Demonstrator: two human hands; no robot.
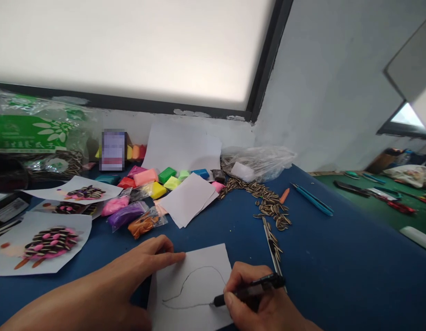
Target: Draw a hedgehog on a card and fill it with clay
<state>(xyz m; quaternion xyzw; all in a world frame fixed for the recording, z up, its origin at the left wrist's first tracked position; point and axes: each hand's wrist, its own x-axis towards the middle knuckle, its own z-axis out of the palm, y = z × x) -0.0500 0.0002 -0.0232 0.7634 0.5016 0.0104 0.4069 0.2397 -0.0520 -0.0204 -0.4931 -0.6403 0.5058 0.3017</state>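
Right hand (257, 299): nearest the camera, fingers clamped on a black pen (249, 290), its tip touching the paper.
Left hand (144, 264): flat on the sheet's upper left edge, fingers together and extended, pinning it.
Sheet (195, 285): white paper on the blue table (337, 276), bearing a curved outline not yet closed.
Step in hand: judged to be drawing the outline, about midway.
Next move: likely calls for steady pen pressure while the sheet is kept from sliding.
Surroundings: sunflower seeds (268, 202), coloured clay blocks (157, 179) and finished seed pictures (49, 241) lie beyond.
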